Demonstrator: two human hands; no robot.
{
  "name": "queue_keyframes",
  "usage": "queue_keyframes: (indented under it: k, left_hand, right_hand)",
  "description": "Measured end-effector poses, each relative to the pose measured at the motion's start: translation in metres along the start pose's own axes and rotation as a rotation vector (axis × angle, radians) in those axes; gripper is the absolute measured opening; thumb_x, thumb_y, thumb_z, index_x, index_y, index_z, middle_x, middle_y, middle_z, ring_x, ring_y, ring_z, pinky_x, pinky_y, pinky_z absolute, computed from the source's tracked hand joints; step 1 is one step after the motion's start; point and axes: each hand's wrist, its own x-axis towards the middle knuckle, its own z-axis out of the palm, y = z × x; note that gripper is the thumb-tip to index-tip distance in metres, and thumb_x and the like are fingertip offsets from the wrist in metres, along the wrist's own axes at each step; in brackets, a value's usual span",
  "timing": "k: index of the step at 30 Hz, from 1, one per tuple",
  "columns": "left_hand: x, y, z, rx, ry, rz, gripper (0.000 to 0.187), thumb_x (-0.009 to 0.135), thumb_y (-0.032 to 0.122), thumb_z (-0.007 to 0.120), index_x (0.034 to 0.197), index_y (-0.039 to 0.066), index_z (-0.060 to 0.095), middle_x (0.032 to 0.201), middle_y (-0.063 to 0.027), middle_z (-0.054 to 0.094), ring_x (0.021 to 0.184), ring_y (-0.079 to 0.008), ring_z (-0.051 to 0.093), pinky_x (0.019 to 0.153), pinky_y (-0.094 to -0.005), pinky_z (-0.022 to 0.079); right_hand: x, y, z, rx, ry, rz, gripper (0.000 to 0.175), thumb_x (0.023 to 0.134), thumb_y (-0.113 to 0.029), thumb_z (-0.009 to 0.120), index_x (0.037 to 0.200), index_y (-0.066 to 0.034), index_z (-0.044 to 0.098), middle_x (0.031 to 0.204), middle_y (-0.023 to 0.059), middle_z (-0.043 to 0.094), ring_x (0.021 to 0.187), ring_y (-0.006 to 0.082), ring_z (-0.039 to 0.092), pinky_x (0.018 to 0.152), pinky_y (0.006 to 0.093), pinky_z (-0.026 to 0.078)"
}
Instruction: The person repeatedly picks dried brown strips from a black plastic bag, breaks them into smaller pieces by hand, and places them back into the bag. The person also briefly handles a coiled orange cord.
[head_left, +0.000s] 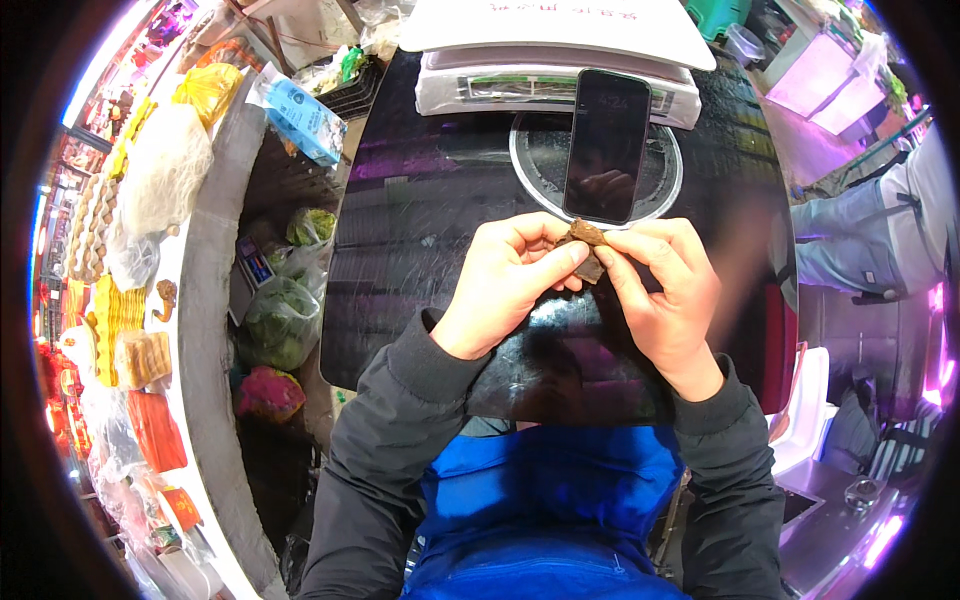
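Both my hands meet over a black glossy tabletop (405, 300). Between them is a small brown, rough, flaky piece (589, 262), too unclear to name exactly. My left hand (517, 274) pinches it between thumb and fingers. My right hand (664, 285) grips its right side with thumb and forefinger. Just beyond the fingers is a black smartphone (607, 150), its screen dim. It overlaps a pale-rimmed circle (523, 161) on the tabletop and the front of a white weighing scale (442, 86). The scale's flat plate bears red writing.
Left of the table, a ledge (214, 262) carries bagged goods and egg trays (94, 217). Bagged green vegetables (281, 319) lie in the gap below. A blue-and-white packet (304, 116) sits near the far left corner. Another person (870, 225) stands at the right, beyond the table.
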Motion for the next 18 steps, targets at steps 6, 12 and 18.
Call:
queue_keyframes:
  k: [6, 12, 18]
  left_hand:
    - [0.0, -0.002, 0.0009, -0.008, 0.011, 0.001, 0.016, 0.094, 0.008, 0.07, 0.106, -0.003, 0.068, 0.091, -0.0064, 0.071, 0.078, -0.0087, 0.065, 0.071, -0.0224, 0.053]
    - [0.0016, -0.0026, 0.002, 0.002, 0.066, -0.008, 0.015, 0.094, 0.011, 0.071, 0.102, -0.002, 0.069, 0.087, -0.0064, 0.071, 0.074, -0.0085, 0.064, 0.07, -0.0216, 0.052]
    - [0.0015, -0.0025, 0.0016, -0.025, 0.066, 0.015, 0.014, 0.095, 0.011, 0.069, 0.101, -0.002, 0.069, 0.085, -0.0061, 0.07, 0.071, -0.0092, 0.063, 0.069, -0.0229, 0.051]
  right_hand:
    - [0.0005, 0.0035, 0.0021, -0.12, 0.023, -0.185, 0.024, 0.071, 0.003, 0.079, 0.093, -0.0051, 0.073, 0.086, 0.0052, 0.065, 0.075, 0.0227, 0.062, 0.065, 0.0326, 0.051]
    - [0.0005, 0.0048, 0.0007, -0.162, -0.008, -0.279, 0.027, 0.07, 0.004, 0.079, 0.095, -0.0035, 0.074, 0.086, 0.0058, 0.064, 0.077, 0.0233, 0.062, 0.066, 0.0327, 0.05]
    - [0.0015, 0.0002, 0.0002, -0.079, -0.013, -0.16, 0.022, 0.073, 0.001, 0.079, 0.094, -0.0046, 0.074, 0.089, 0.0055, 0.064, 0.079, 0.0219, 0.062, 0.068, 0.0319, 0.051]
